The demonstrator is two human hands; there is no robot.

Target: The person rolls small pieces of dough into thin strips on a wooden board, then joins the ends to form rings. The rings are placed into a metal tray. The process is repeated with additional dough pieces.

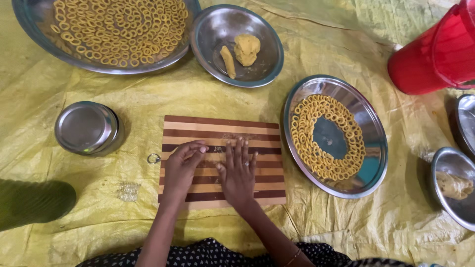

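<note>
1. Head camera, looking straight down: the right hand point(238, 170) lies flat, palm down, on the striped brown-and-cream wooden cutting board point(222, 129), its fingers point(239, 150) straight, close together and pointing away from the body.
2. Whatever dough lies under that palm is hidden; I cannot tell its shape or which way its long axis runs.
3. The left hand point(182, 167) sits just beside the right one on the board's left half, fingers curled with the tips drawn together near the thumb; whether they pinch anything I cannot tell.
4. Just off the board's left edge a small metal ring point(153, 158) lies on the yellow plastic sheet point(69, 84), nearest the left hand.
5. To the right, near the right hand, a round steel plate point(372, 173) carries small yellow dough rings point(309, 121) laid in a circular band.
6. Beyond the board's far edge, a steel bowl point(264, 69) holds a lump of yellow dough point(246, 48) and a short rolled piece point(228, 61).
7. Far left at the top, a large steel tray point(34, 29) is filled with more rings; a lidded steel tin point(87, 127) stands left of the board.
</note>
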